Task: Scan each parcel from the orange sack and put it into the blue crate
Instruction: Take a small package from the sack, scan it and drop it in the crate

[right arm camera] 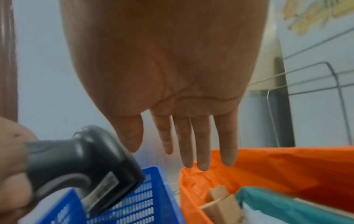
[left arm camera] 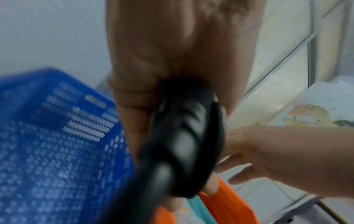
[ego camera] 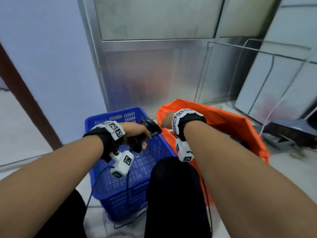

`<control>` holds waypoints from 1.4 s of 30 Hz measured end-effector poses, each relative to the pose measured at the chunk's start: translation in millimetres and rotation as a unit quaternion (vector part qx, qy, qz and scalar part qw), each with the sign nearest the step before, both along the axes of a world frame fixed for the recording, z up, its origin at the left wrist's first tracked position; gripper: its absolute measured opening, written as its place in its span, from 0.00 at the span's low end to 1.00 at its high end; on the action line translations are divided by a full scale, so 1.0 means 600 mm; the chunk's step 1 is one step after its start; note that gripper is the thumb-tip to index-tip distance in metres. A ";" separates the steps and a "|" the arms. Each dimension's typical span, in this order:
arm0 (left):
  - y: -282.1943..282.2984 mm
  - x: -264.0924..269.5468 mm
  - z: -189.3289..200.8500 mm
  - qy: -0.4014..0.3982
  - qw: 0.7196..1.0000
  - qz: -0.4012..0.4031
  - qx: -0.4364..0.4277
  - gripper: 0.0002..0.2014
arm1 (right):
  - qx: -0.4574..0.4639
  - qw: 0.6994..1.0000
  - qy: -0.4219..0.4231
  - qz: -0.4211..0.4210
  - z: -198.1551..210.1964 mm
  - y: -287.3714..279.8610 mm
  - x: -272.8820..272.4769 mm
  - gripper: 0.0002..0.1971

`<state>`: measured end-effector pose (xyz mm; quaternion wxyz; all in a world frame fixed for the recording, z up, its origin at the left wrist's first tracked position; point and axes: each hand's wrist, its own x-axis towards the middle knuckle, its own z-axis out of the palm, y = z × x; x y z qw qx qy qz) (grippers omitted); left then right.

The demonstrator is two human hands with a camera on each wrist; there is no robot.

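My left hand (ego camera: 137,133) grips a black handheld scanner (ego camera: 151,127) above the blue crate (ego camera: 101,121); the scanner's handle (left arm camera: 184,144) fills the left wrist view. The crate looks bare inside. To its right stands the orange sack (ego camera: 228,121), open at the top. My right hand (ego camera: 167,120) hovers over the sack's near-left edge with straight fingers (right arm camera: 201,142) and holds nothing. Inside the sack lie brown cardboard parcels (right arm camera: 222,203) and a teal-wrapped parcel (right arm camera: 283,206).
A metal-clad wall (ego camera: 154,66) and a wire rack (ego camera: 257,69) stand close behind the crate and sack. A dark flat object (ego camera: 291,133) lies on the floor at right. My black-clad knee (ego camera: 175,194) sits between crate and sack. A cable (ego camera: 127,191) hangs over the crate.
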<state>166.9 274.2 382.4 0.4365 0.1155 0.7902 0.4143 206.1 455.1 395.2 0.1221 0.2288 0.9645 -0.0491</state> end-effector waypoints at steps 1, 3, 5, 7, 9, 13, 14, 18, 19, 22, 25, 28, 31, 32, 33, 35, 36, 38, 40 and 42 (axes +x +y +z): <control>0.023 0.007 -0.002 -0.014 1.000 -0.009 -0.001 0.10 | 0.004 1.000 0.011 -0.002 0.014 0.005 0.025 0.22; 0.064 0.012 -0.007 -0.008 0.999 0.006 0.033 0.08 | -0.021 1.000 0.002 -0.013 0.031 0.025 0.069 0.22; 0.098 0.010 -0.014 0.056 0.993 0.037 0.098 0.05 | -0.037 0.999 -0.002 -0.021 0.051 0.028 0.108 0.22; 0.129 0.008 -0.025 0.134 0.980 0.033 0.140 0.06 | -0.046 0.995 -0.050 -0.068 -0.011 0.084 0.100 0.27; 0.155 0.008 -0.037 0.166 0.975 0.010 0.149 0.06 | -0.036 0.993 -0.067 -0.094 -0.077 0.138 0.081 0.34; 0.209 0.001 -0.062 0.166 0.974 -0.033 0.148 0.08 | -0.026 0.992 -0.056 -0.110 -0.165 0.207 0.087 0.28; 0.221 -0.003 -0.069 0.162 0.975 -0.043 0.144 0.08 | -0.027 0.994 -0.043 -0.101 -0.165 0.204 0.100 0.28; 0.279 -0.013 -0.099 0.143 0.980 -0.074 0.121 0.07 | -0.135 0.983 -0.033 -0.119 -0.196 0.237 0.116 0.29; 0.288 -0.012 -0.106 0.144 0.980 -0.074 0.116 0.07 | -0.159 0.977 -0.031 -0.138 -0.204 0.250 0.119 0.31; 0.320 -0.010 -0.139 0.128 0.983 -0.083 0.106 0.06 | -0.158 0.969 -0.058 -0.180 -0.283 0.318 0.117 0.38; 0.341 -0.011 -0.175 0.098 0.987 -0.083 0.094 0.05 | -0.151 0.959 -0.095 -0.220 -0.398 0.376 0.111 0.52; 0.349 -0.009 -0.195 0.074 0.990 -0.074 0.095 0.04 | -0.164 0.960 -0.050 -0.220 -0.368 0.343 0.115 0.56; 0.348 -0.012 -0.200 0.062 0.992 -0.064 0.090 0.04 | -0.160 0.958 -0.032 -0.236 -0.339 0.320 0.114 0.48; 0.345 -0.016 -0.198 0.066 0.992 -0.066 0.085 0.04 | -0.159 0.958 -0.027 -0.239 -0.335 0.315 0.114 0.43; 0.338 -0.022 -0.194 0.072 0.992 -0.070 0.081 0.04 | -0.157 0.958 -0.023 -0.239 -0.329 0.306 0.113 0.38; 0.324 -0.036 -0.184 0.080 0.991 -0.076 0.079 0.06 | -0.150 0.959 -0.009 -0.240 -0.316 0.297 0.110 0.32; 0.315 -0.044 -0.175 0.085 0.990 -0.077 0.079 0.07 | -0.149 0.960 0.006 -0.238 -0.301 0.293 0.107 0.30; 0.292 -0.064 -0.153 0.106 0.988 -0.079 0.078 0.08 | -0.152 0.958 0.058 -0.236 -0.256 0.285 0.096 0.25; 0.270 -0.087 -0.124 0.143 0.983 -0.079 0.085 0.09 | -0.165 0.948 0.130 -0.238 -0.197 0.280 0.081 0.18; 0.237 -0.110 -0.093 0.186 0.975 -0.075 0.099 0.12 | -0.187 0.934 0.202 -0.227 -0.139 0.265 0.059 0.15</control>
